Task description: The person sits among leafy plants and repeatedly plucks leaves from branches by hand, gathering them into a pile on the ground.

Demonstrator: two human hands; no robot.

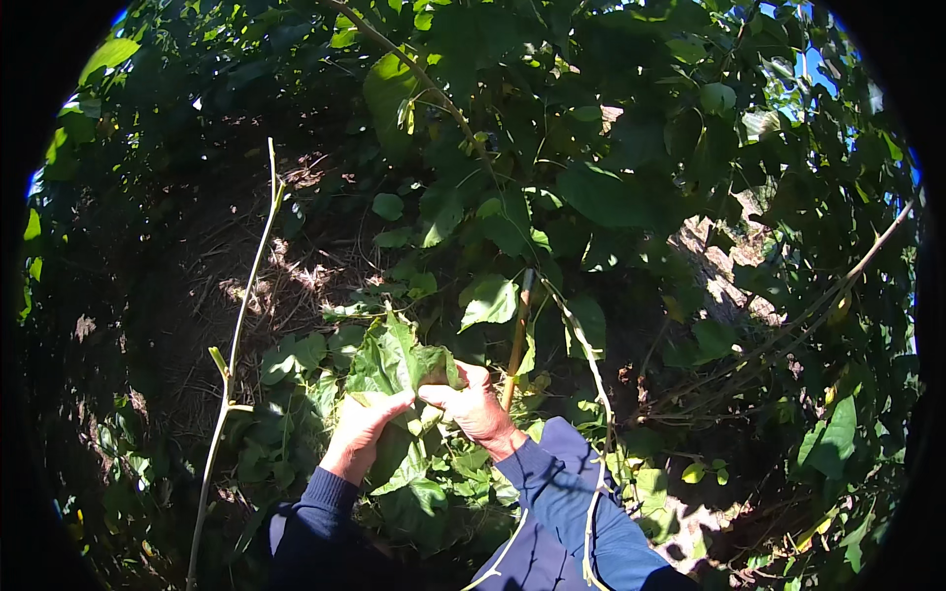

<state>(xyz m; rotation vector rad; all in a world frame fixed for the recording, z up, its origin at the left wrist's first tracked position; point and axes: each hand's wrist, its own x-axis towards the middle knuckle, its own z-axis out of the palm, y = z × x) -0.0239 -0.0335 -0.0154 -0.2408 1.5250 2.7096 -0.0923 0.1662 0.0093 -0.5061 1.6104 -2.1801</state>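
Observation:
Between both hands is a bunch of large green leaves [395, 354], lit by the sun. My left hand [363, 430] grips its lower left side, the thumb pointing toward the other hand. My right hand [473, 405] pinches the lower right side with thumb and fingers. The fingers behind the leaves are partly hidden. Below the hands lies a heap of cut or loose leaves [465, 473], some in sun and some in shade. A brown stick [519, 336] stands just beyond my right wrist.
A bare, trimmed stem [235, 354] rises at the left. A thin pale branch [591, 354] hangs down across my right sleeve. Another leafy branch [443, 96] slants in from above. Long branches [813, 310] reach in from the right. Dry litter [288, 281] covers the shaded ground.

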